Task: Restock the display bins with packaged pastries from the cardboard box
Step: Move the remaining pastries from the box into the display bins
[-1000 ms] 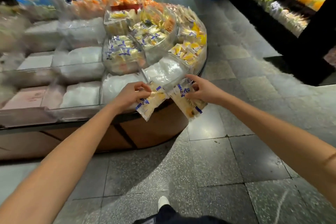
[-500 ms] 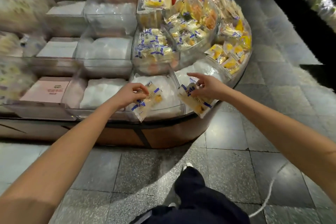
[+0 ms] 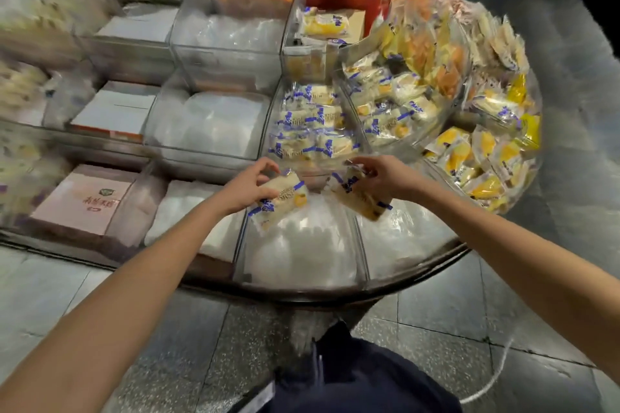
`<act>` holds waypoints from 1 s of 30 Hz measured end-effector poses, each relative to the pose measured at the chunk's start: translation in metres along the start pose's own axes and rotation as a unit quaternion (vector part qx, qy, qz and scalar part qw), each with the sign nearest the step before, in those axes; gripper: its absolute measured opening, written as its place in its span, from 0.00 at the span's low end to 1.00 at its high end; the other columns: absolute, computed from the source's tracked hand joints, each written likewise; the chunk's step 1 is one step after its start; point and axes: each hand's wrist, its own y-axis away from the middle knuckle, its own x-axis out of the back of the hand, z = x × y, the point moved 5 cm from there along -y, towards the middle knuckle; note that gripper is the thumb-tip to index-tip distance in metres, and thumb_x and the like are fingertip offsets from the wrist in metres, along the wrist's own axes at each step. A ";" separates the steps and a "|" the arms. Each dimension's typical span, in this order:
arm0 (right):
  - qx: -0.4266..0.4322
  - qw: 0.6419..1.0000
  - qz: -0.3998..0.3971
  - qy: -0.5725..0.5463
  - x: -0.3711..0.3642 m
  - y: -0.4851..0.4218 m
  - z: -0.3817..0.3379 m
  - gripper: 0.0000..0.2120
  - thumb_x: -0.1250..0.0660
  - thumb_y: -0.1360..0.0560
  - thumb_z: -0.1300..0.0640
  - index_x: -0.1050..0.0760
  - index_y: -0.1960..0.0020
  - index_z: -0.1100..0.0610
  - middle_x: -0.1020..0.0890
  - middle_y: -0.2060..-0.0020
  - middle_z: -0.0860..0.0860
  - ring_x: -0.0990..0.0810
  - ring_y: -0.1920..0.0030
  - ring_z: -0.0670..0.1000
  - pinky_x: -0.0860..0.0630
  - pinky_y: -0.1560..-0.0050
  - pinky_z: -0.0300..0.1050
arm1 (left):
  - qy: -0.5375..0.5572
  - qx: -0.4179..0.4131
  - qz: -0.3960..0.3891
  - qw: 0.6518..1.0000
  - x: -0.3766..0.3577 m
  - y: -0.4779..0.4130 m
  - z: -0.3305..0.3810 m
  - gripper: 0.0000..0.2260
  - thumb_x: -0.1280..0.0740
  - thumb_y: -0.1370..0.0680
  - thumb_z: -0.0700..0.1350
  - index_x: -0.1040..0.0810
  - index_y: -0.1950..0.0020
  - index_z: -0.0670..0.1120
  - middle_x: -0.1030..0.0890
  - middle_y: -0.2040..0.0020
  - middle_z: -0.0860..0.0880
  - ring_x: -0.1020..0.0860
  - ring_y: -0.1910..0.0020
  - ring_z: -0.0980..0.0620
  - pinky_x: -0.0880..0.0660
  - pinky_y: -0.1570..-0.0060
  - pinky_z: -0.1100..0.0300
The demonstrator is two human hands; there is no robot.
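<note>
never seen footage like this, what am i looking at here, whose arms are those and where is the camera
There is no machine here: a person wears one wide-angle camera on the head, so you look down along their own bare arms. The left hand grips a packaged pastry with blue stripes, and the right hand holds a second packaged pastry. Both are over a round display stand split into clear bins. Just behind the hands lie matching blue-striped packets; under the hands are white bags, with yellow packets at the right and a pink box at the left.
</note>
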 end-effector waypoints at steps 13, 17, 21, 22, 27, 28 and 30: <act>0.078 0.996 -0.015 0.033 0.028 -0.122 -0.034 0.16 0.33 0.22 0.59 0.23 0.35 0.60 0.17 0.48 0.51 0.22 0.57 0.44 0.31 0.59 0.32 | 0.007 -0.004 0.039 0.999 0.097 -0.083 -0.006 0.15 0.28 0.28 0.31 0.23 0.53 0.51 0.19 0.58 0.43 0.21 0.57 0.52 0.23 0.55 0.60; 0.074 0.997 -0.017 0.007 0.033 -0.153 -0.059 0.21 0.31 0.23 0.56 0.27 0.31 0.59 0.20 0.39 0.54 0.20 0.46 0.48 0.25 0.44 0.42 | 0.027 -0.018 0.051 0.998 0.139 -0.105 -0.006 0.13 0.29 0.27 0.31 0.22 0.52 0.49 0.19 0.59 0.46 0.20 0.64 0.59 0.22 0.62 0.67; 0.062 0.998 0.000 0.003 0.033 -0.186 -0.080 0.20 0.30 0.24 0.57 0.24 0.34 0.60 0.19 0.55 0.44 0.23 0.57 0.41 0.32 0.58 0.31 | 0.022 -0.024 0.025 0.999 0.175 -0.133 -0.012 0.12 0.28 0.26 0.33 0.21 0.51 0.49 0.18 0.59 0.47 0.19 0.65 0.60 0.24 0.64 0.66; 0.057 0.998 0.012 -0.003 0.033 -0.193 -0.086 0.18 0.29 0.24 0.57 0.23 0.35 0.60 0.23 0.60 0.41 0.26 0.61 0.39 0.33 0.62 0.29 | 0.016 -0.026 0.015 0.999 0.184 -0.140 -0.013 0.11 0.28 0.26 0.34 0.21 0.50 0.49 0.18 0.58 0.46 0.19 0.64 0.59 0.24 0.64 0.66; 0.046 0.997 0.059 -0.008 0.029 -0.234 -0.124 0.15 0.28 0.25 0.57 0.22 0.40 0.60 0.20 0.56 0.49 0.25 0.61 0.45 0.32 0.66 0.28 | -0.020 -0.042 -0.020 0.999 0.237 -0.175 -0.023 0.11 0.27 0.27 0.36 0.21 0.49 0.49 0.19 0.54 0.48 0.21 0.58 0.54 0.22 0.61 0.67; 0.048 0.997 0.062 0.003 0.028 -0.244 -0.132 0.14 0.28 0.25 0.58 0.21 0.41 0.60 0.21 0.57 0.49 0.26 0.64 0.42 0.33 0.67 0.26 | -0.025 -0.048 -0.025 0.998 0.248 -0.182 -0.025 0.11 0.27 0.27 0.36 0.21 0.50 0.49 0.19 0.53 0.48 0.21 0.57 0.54 0.22 0.60 0.66; 0.045 0.996 0.075 0.028 0.027 -0.262 -0.145 0.13 0.29 0.24 0.59 0.21 0.41 0.60 0.22 0.58 0.47 0.28 0.66 0.41 0.34 0.69 0.25 | -0.041 -0.060 -0.035 0.997 0.265 -0.199 -0.028 0.11 0.27 0.27 0.36 0.21 0.49 0.49 0.19 0.52 0.48 0.22 0.56 0.55 0.23 0.56 0.65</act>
